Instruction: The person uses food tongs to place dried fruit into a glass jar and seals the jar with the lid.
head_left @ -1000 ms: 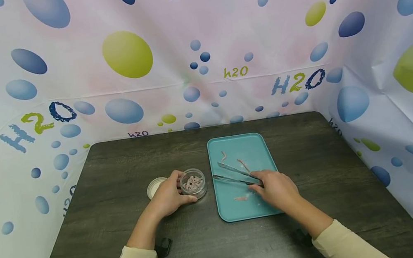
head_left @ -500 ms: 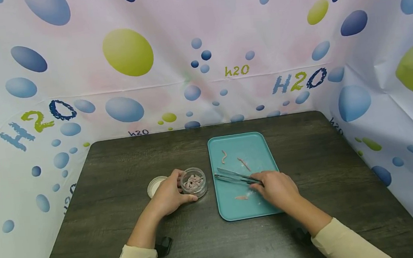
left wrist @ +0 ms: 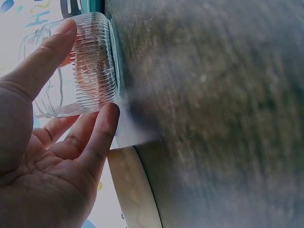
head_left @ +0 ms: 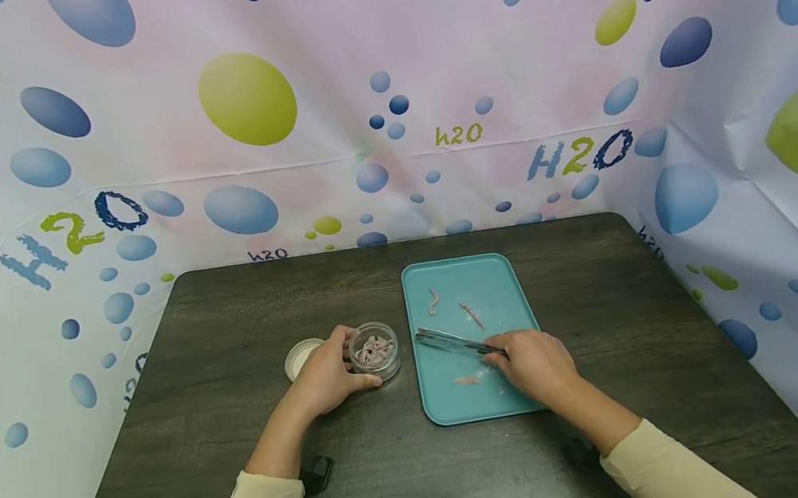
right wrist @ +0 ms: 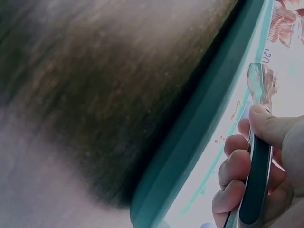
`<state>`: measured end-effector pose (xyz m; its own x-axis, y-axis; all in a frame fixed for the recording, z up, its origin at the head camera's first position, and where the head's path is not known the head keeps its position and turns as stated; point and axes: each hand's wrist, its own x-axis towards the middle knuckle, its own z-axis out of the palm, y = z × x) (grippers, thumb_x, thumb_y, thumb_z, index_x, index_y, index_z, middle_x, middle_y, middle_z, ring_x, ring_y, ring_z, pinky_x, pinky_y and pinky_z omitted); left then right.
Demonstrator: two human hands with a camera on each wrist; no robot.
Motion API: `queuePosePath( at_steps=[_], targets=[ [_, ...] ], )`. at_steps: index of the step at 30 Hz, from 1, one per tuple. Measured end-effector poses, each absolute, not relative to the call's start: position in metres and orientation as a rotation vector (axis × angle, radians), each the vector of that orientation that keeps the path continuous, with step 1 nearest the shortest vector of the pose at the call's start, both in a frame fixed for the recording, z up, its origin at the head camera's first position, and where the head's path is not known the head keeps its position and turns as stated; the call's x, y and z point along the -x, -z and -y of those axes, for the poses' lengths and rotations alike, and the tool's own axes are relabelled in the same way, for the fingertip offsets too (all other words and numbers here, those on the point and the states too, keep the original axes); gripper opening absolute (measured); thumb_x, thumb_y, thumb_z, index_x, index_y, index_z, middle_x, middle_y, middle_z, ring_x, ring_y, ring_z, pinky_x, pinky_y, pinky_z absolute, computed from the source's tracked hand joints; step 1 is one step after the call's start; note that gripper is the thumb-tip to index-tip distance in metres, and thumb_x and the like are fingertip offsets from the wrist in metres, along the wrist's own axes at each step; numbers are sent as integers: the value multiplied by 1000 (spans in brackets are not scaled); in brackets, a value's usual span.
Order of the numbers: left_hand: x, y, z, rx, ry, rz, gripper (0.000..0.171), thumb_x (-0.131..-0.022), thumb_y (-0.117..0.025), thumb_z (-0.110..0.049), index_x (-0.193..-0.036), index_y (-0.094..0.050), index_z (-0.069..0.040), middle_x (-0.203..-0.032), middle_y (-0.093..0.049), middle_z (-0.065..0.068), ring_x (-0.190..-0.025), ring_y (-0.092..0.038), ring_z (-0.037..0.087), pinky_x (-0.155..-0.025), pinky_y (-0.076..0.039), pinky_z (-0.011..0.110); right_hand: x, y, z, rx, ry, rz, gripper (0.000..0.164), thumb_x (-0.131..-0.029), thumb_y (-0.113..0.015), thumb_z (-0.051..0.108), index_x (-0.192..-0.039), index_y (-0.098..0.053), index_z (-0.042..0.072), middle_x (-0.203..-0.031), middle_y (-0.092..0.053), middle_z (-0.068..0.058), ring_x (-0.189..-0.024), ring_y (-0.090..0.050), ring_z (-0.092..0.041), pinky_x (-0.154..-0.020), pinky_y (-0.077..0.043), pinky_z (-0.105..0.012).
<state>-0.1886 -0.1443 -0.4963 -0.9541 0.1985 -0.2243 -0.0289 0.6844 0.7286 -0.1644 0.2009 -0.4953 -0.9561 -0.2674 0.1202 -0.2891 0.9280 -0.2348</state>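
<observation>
In the middle of the head view, a clear glass jar stands uncovered on the dark table, with a heap of pinkish-grey strips inside it. Just right of the jar lies a teal tray. It bears one wavy strip toward its upper left, a straighter strip near its upper middle and a flat strip in its lower part.

The left hand grips the jar from its left side, thumb on the near side and fingers on the far side; the left wrist view shows the thumb and a fingertip against the glass. A round, pale lid lies left of the jar, partly hidden by this hand.

The right hand, over the right side of the tray, holds metal tongs between thumb and curled fingers. Their arms are close together and point left, tips near the tray's left edge, between the upper strips and the flat one. Whether the tips hold anything is too small to tell.
</observation>
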Motion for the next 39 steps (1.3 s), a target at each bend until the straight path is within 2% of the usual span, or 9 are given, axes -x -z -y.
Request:
queuePosePath(
  at_steps=[5, 14, 22, 30, 39],
  targets=[
    [189, 497, 144, -149, -1144, -2618, 83, -84, -97, -26, -151, -50, -8, -136, -71, 14, -119, -73, 30, -100, -61, 49, 165, 496, -201, -435, -374, 2986, 23, -96, -83, 30, -116, -86, 18, -112, -85, -6, -90, -81, -27, -66, -63, -44],
    [189, 497, 144, -144, -1132, -2621, 84, -84, -97, -26, -151, -51, -8, -136, -72, 14, -120, -73, 31, -101, -60, 49, 165, 495, -202, -431, -373, 3001, 19, -98, -81, 30, -112, -85, 19, -109, -85, -4, -89, -81, -24, -65, -61, -42],
    [188, 495, 144, -155, -1111, -2635, 84, -84, -97, -27, -150, -51, -7, -135, -72, 16, -119, -73, 32, -100, -60, 50, 166, 496, -208, -401, -395, 3015, 22, -99, -79, 32, -116, -84, 18, -111, -85, -4, -88, -80, -25, -64, -61, -43],
    [188, 495, 144, -153, -1084, -2655, 86, -83, -98, -28, -151, -50, -7, -133, -73, 15, -116, -75, 30, -99, -61, 50, 169, 492, -211, -399, -430, 2995, 20, -100, -79, 31, -115, -84, 19, -103, -85, -4, -77, -77, -22, -56, -54, -38],
    [187, 497, 144, -139, -1074, -2660, 88, -83, -97, -29, -153, -49, -7, -135, -73, 16, -117, -75, 31, -99, -61, 50, 169, 480, -212, -393, -467, 2955, 17, -101, -78, 29, -112, -84, 18, -92, -83, -4, -59, -62, -12, -48, -41, -29]
  ],
)
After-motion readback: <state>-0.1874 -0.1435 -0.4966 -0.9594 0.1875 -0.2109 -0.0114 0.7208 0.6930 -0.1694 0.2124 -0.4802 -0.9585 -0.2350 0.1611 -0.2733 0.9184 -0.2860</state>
